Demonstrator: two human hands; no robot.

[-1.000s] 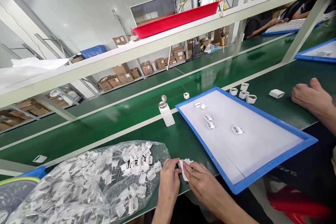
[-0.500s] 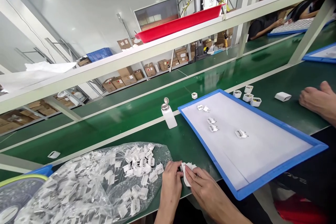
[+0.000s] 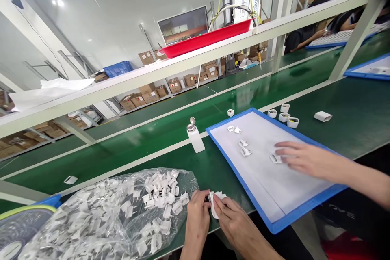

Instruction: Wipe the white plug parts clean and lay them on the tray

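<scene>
green bench (image 3: 210, 168): glossy
left hand (image 3: 198, 213): pinching small part (image 3: 210, 198) (mostly hidden)
right hand (image 3: 232, 220): pinching white cloth (image 3: 214, 211), best pressed lightly

"What lies at left on the counter (image 3: 215, 166)?"
"A bag (image 3: 190, 176) with plug parts (image 3: 161, 187) in it."
"And right?"
"A tray (image 3: 262, 183) with several plug pieces (image 3: 245, 152) on it; housings (image 3: 284, 117) lie beyond its far right edge."
"Between?"
"The left hand (image 3: 197, 217) and right hand (image 3: 233, 220), with a bottle (image 3: 196, 140) behind them."
</scene>
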